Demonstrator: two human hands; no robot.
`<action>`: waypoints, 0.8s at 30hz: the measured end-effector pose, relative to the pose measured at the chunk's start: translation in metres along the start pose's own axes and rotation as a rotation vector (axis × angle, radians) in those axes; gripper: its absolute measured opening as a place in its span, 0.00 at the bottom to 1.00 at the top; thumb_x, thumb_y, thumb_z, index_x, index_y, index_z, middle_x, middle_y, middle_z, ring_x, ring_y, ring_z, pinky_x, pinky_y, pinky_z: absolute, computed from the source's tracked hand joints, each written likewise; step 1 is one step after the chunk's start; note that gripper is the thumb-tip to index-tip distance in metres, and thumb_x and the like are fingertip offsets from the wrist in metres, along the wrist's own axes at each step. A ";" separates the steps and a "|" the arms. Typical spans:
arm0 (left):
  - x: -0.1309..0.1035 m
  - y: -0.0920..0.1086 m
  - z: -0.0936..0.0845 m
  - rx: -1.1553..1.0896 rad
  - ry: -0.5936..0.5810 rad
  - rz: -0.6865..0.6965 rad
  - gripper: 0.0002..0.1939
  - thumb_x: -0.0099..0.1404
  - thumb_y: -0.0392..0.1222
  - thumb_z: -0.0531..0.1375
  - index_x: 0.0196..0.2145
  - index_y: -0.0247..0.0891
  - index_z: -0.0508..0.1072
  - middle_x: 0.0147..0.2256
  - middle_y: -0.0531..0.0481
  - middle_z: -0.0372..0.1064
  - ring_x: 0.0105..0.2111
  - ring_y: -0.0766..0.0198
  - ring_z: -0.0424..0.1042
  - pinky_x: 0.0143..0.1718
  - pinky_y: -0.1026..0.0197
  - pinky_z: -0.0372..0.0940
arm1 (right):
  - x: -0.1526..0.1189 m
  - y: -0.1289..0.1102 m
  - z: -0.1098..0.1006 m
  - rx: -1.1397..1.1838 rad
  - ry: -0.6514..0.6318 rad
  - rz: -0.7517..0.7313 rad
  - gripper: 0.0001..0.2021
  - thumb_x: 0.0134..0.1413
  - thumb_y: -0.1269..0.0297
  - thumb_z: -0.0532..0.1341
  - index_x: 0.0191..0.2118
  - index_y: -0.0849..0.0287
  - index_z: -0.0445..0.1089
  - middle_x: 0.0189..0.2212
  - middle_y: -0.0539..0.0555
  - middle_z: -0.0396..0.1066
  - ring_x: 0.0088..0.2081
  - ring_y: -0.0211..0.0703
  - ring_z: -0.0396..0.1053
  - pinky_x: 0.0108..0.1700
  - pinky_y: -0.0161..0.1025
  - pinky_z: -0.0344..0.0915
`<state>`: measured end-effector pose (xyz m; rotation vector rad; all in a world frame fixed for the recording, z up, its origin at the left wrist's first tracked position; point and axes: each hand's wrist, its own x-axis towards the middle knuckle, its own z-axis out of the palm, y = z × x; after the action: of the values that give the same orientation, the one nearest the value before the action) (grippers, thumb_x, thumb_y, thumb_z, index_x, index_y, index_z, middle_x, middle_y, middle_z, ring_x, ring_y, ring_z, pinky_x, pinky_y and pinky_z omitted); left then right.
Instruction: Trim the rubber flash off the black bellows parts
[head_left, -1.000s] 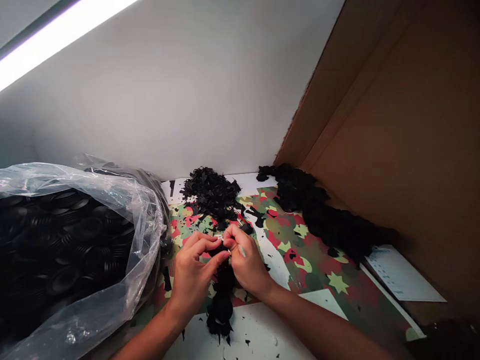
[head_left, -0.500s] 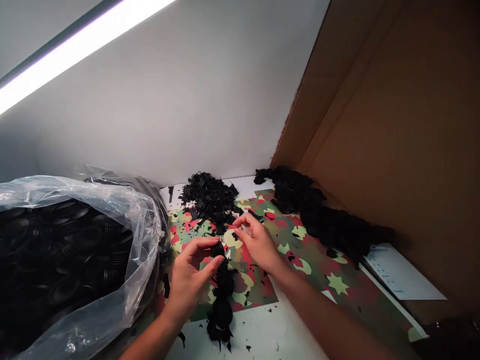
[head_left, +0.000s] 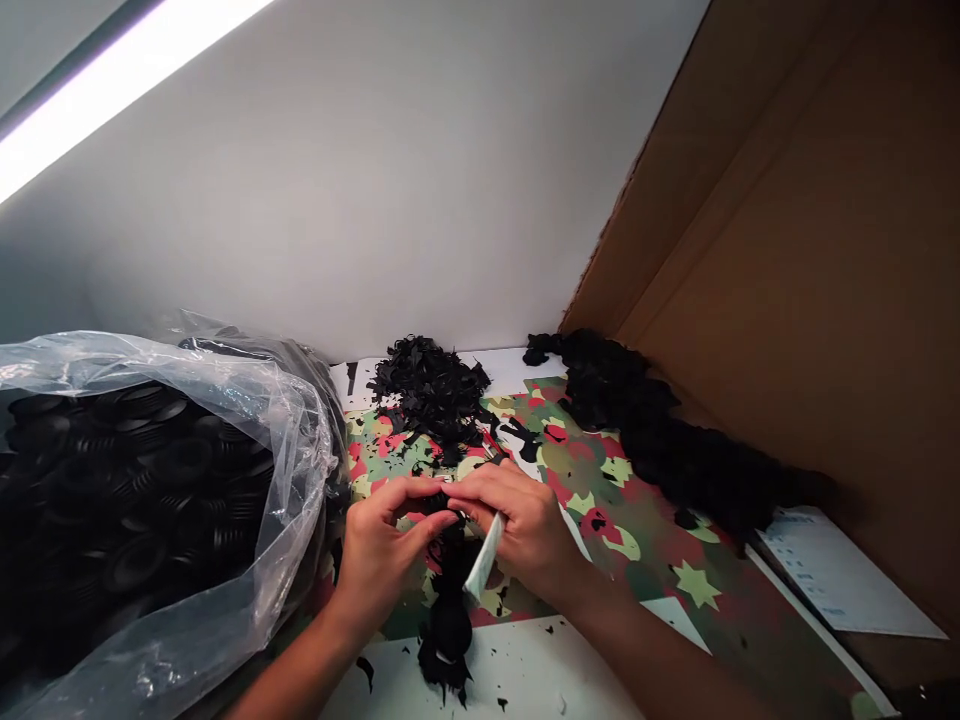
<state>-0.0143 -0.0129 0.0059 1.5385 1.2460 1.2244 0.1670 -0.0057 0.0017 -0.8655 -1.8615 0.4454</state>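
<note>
My left hand [head_left: 390,530] pinches a small ribbed black part [head_left: 433,503], mostly hidden between its fingers. Against that part my right hand [head_left: 525,520] is closed round a tool with a pale flat handle [head_left: 486,560]; its working end is hidden by the fingers. Both hands meet over the camouflage-patterned sheet [head_left: 577,450]. Below them lies a row of black round pieces [head_left: 450,625] with ragged scraps. Left of my hands, a clear plastic bag [head_left: 300,440] holds many ribbed black parts [head_left: 142,490].
Behind my hands is a heap of black shavings [head_left: 431,385]. A long dark pile [head_left: 660,430] runs along the cardboard wall [head_left: 810,280] on the right. A printed white paper [head_left: 847,570] lies near that wall.
My right hand has come down and left to meet the left hand, and a pale-handled tool now shows in it. The camera view has shifted slightly.
</note>
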 end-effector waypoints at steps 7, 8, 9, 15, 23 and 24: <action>-0.002 0.002 -0.001 0.003 0.031 -0.036 0.11 0.54 0.41 0.72 0.36 0.39 0.82 0.36 0.47 0.82 0.33 0.57 0.81 0.36 0.60 0.76 | 0.000 0.002 -0.007 -0.113 -0.018 -0.188 0.09 0.67 0.74 0.57 0.45 0.59 0.74 0.37 0.57 0.81 0.35 0.43 0.78 0.37 0.39 0.71; -0.003 0.002 0.000 0.006 0.032 -0.032 0.11 0.54 0.41 0.72 0.37 0.39 0.82 0.36 0.47 0.82 0.33 0.57 0.81 0.37 0.60 0.77 | 0.000 0.001 -0.006 -0.126 -0.012 -0.190 0.09 0.67 0.74 0.56 0.45 0.58 0.73 0.36 0.56 0.81 0.34 0.42 0.77 0.36 0.39 0.70; -0.003 0.002 0.000 0.010 0.032 -0.020 0.11 0.54 0.41 0.72 0.37 0.39 0.82 0.36 0.47 0.82 0.33 0.57 0.81 0.36 0.60 0.77 | -0.001 0.001 -0.005 -0.143 -0.004 -0.187 0.09 0.67 0.74 0.56 0.44 0.58 0.73 0.35 0.55 0.81 0.34 0.42 0.77 0.35 0.39 0.70; -0.003 0.003 0.003 0.001 0.059 0.036 0.10 0.54 0.41 0.72 0.35 0.39 0.81 0.34 0.47 0.82 0.31 0.59 0.80 0.34 0.62 0.76 | -0.001 0.000 0.007 -0.221 0.097 -0.037 0.13 0.67 0.74 0.51 0.37 0.55 0.71 0.27 0.52 0.74 0.29 0.41 0.71 0.34 0.37 0.69; -0.005 0.010 0.004 -0.150 0.090 -0.028 0.11 0.54 0.43 0.73 0.33 0.38 0.80 0.35 0.46 0.81 0.35 0.58 0.81 0.38 0.60 0.78 | 0.006 0.013 0.006 -0.202 0.244 0.157 0.09 0.65 0.69 0.54 0.36 0.55 0.70 0.30 0.53 0.75 0.31 0.42 0.71 0.35 0.37 0.67; -0.006 0.010 0.003 -0.157 0.107 -0.008 0.11 0.53 0.43 0.73 0.32 0.38 0.79 0.35 0.46 0.81 0.36 0.58 0.81 0.40 0.60 0.77 | 0.007 0.019 0.001 -0.203 0.286 0.225 0.09 0.64 0.68 0.54 0.35 0.55 0.71 0.30 0.53 0.75 0.30 0.42 0.70 0.34 0.37 0.66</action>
<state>-0.0093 -0.0210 0.0135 1.3688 1.1927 1.3808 0.1715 0.0126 -0.0063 -1.2173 -1.5705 0.2550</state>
